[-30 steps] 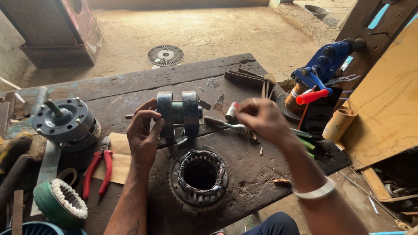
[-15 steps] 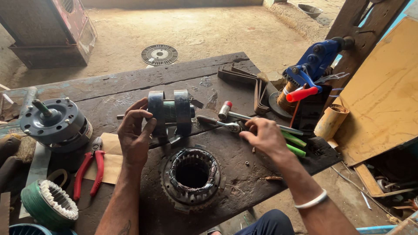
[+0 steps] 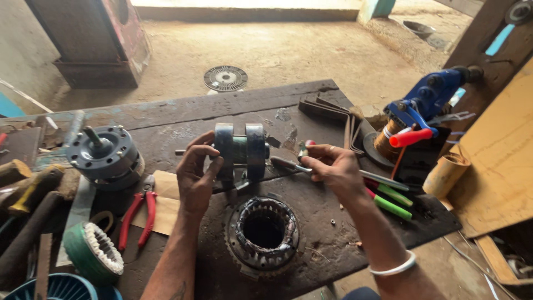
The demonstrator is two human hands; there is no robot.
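Dark, oil-stained wood makes up the workbench (image 3: pixel 183 114), and near its middle the left hand (image 3: pixel 195 175) grips a grey-green motor rotor with two thick metal end discs (image 3: pixel 240 151), fingers curled round the left disc and thumb pressed on its rim, holding it upright just above the bench top. The right hand (image 3: pixel 333 166) is closed around the handle end of a slim metal hand tool (image 3: pixel 288 165), whose tip reaches to the right disc of the rotor; whether the tip touches the disc cannot be told. A white bangle (image 3: pixel 395 269) sits on the right wrist. Just in front of the rotor, toward the near edge, lies a round motor stator with dark copper windings around an open bore (image 3: pixel 264 233). To the left of the left hand, red-handled pliers (image 3: pixel 137 214) lie partly on a tan sheet of paper (image 3: pixel 164 205). Beyond them, toward the left edge, stands a grey round motor housing with a shaft pointing up (image 3: pixel 105 154). At the near left corner rests a green coil with white teeth (image 3: pixel 91 253). By the right edge lie green-handled screwdrivers (image 3: pixel 391 200), and past them a blue winding tool with a red handle (image 3: pixel 425 105) stands over a copper wire spool (image 3: pixel 387 139).
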